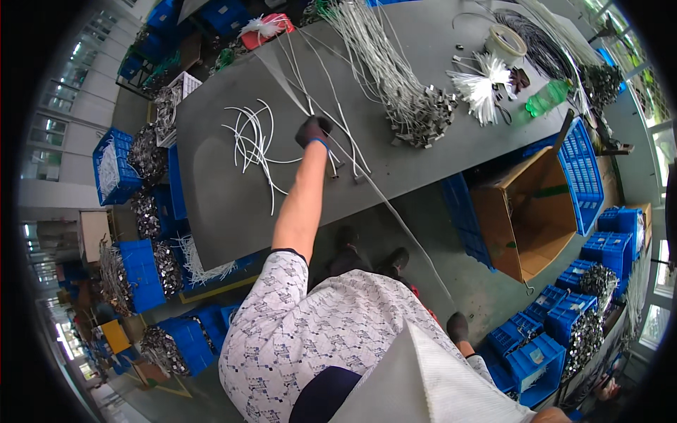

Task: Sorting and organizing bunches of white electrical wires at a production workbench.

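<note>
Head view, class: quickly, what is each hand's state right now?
Left hand: closed, holding pale strands.
Right hand: closed, apparently holding one long pale strand.

Cannot make out the fingertips of the left hand in a dark glove with a blue cuff (313, 131), folded out of sight around the thin pale wires (308, 106); cannot count the strands beneath. Cannot tell whether the right hand in a dark glove (458, 327) touches the long whitish cable (417, 244). Lose most of the right arm behind the white pointed fabric (416, 374). Cannot follow the thick bundle of silvery wires (377, 53) past the top edge, nor identify the tiny black piece (459, 47).
</note>
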### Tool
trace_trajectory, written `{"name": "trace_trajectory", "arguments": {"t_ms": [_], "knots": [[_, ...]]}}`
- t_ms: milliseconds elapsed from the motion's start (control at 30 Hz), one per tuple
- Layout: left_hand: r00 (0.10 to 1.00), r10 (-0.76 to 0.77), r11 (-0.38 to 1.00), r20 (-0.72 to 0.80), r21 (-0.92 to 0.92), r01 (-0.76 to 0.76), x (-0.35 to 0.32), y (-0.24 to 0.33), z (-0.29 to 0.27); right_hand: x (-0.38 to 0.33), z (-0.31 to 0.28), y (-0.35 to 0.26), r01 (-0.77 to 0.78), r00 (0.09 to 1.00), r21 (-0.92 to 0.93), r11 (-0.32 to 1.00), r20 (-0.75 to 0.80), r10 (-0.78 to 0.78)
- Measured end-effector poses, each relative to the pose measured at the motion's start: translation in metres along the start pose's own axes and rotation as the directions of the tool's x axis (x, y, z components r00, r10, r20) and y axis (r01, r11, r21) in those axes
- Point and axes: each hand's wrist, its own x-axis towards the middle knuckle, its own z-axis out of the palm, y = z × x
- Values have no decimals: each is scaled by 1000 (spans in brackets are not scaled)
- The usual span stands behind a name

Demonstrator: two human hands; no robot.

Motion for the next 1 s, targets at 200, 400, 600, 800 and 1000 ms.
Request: {"name": "trace_trajectory", "arguments": {"t_ms": [200, 400, 600, 800, 1000], "knots": [[926, 113, 772, 361, 555, -311, 47, -16, -84, -18, 10, -35, 69, 988, 87, 994, -147, -55], [890, -314, 949, 330, 127, 288, -24, -31, -78, -5, 0, -134, 93, 994, 374, 923, -86, -66], [772, -392, 920, 501, 222, 323, -98, -47, -37, 56, -80, -367, 343, 914, 705, 621, -98, -392], [751, -493, 791, 438, -134, 597, -55, -51, 19, 70, -106, -335, 595, 803, 214, 774, -138, -579], [968, -107, 936, 226, -306, 175, 27, 1, 25, 73, -81, -176, 367, 925, -14, 930, 113, -364]]}}
